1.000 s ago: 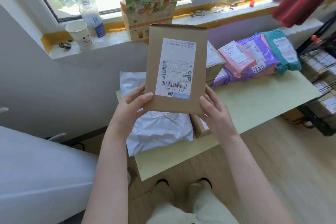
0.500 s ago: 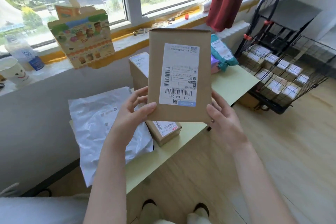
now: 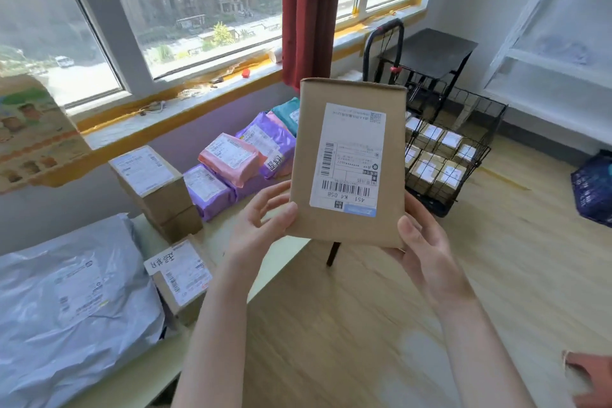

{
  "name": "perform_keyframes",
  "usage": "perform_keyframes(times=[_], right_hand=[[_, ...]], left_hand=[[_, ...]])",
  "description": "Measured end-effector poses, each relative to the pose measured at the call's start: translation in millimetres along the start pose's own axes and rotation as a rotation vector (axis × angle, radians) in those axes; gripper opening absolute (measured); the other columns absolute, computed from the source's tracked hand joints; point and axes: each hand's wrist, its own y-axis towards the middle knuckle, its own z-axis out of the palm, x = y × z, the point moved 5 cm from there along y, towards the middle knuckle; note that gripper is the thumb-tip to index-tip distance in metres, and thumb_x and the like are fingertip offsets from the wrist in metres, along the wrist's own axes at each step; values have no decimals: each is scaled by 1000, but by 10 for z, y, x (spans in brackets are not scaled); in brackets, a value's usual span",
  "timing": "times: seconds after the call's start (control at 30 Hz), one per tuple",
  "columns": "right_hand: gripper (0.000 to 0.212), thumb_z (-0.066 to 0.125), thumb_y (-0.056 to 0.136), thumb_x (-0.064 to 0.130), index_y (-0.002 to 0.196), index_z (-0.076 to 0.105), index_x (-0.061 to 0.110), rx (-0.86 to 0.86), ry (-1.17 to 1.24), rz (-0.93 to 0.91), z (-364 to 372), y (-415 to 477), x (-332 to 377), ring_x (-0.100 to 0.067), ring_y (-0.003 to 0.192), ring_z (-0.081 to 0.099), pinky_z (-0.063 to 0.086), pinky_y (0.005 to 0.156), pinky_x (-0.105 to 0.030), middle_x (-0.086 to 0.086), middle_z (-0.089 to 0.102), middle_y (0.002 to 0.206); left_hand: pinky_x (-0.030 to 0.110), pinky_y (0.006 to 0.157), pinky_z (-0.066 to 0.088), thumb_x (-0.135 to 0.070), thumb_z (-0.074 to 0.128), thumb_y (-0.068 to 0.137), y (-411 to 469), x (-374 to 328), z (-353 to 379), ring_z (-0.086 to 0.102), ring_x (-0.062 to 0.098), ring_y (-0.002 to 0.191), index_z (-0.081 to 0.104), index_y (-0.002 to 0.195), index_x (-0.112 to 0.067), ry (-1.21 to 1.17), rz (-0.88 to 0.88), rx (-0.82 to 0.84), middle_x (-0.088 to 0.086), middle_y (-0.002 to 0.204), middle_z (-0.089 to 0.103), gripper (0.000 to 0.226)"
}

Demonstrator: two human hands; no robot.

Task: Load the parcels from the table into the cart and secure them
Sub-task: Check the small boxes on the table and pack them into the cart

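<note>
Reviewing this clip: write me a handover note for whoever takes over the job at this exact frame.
Hands: the left hand grips the brown parcel at its lower left edge, thumb on the front. The right hand grips its lower right corner. The parcel is held upright in the air, label towards the camera.
Done: the cart, on the floor to the right, holds a layer of small boxes.
On the table: grey bag, stacked brown boxes, small brown box, and purple, pink and teal bags.
Left: place this parcel, load the rest, secure the load.
</note>
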Motion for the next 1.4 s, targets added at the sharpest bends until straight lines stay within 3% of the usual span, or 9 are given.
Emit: perform_keyframes(times=[0.2,0.33,0.53,0.73,0.83,0.97,1.13,1.3,1.4], right_hand=[[95,80,59,65,139,47,29,-64,18,-18,-646,117,152,-21,122,58,50,94,-39,0,61,132],[95,82,56,64,138,49,27,-107,47,-36,-911,353,193,-20,120,59,50,99,-41,0,63,128],[89,86,48,65,127,56,36,-212,84,-55,-1247,988,207,-14,114,63,54,86,-30,5,67,123],[82,88,44,63,119,62,40,-291,75,-65,-1478,1789,320,-14,108,65,42,99,-53,4,68,119],[81,83,49,66,122,60,40,-342,36,-67,-1588,2114,373,-23,117,60,34,102,-65,2,66,122],[84,83,50,66,125,57,38,-401,35,-56,-1769,2403,321,-29,123,56,32,105,-69,0,65,126],[87,85,51,57,129,57,31,-444,58,-26,-2130,2635,209,-24,120,58,41,103,-59,-1,65,125],[59,65,66,31,125,58,27,-480,88,-8,-2673,2968,89,-9,104,65,54,72,-25,3,70,116],[63,64,59,40,120,60,28,-460,70,14,-3019,3247,65,-7,101,64,49,74,-27,6,71,112]], left_hand=[[30,83,51,-55,68,62,421,11,701,66,9,97,63,118,-26,45,0,59,-3,114,69,63],[24,79,52,-55,65,64,752,5,965,66,6,97,62,120,-25,64,8,97,-7,112,69,63],[15,71,52,-48,64,68,1596,-8,1250,66,1,94,61,118,-26,85,-5,200,-13,105,71,54],[28,84,51,-57,66,58,2629,-41,1395,67,10,100,58,119,-33,76,-66,289,-6,108,70,66],[30,84,49,-55,66,57,3077,4,1516,66,10,100,57,123,-30,56,-93,307,-8,106,70,71],[30,81,48,-53,65,58,3504,184,1724,66,12,99,58,122,-27,32,-142,336,0,112,69,70],[23,72,49,-49,67,62,3860,440,2053,66,7,91,59,118,-24,36,-216,367,2,109,69,62],[20,65,53,-43,60,70,4215,716,2484,69,10,84,50,126,-21,55,-278,338,4,114,67,60],[31,66,52,-47,66,65,4489,873,2787,69,13,79,50,125,-20,37,-327,286,2,108,70,68]])
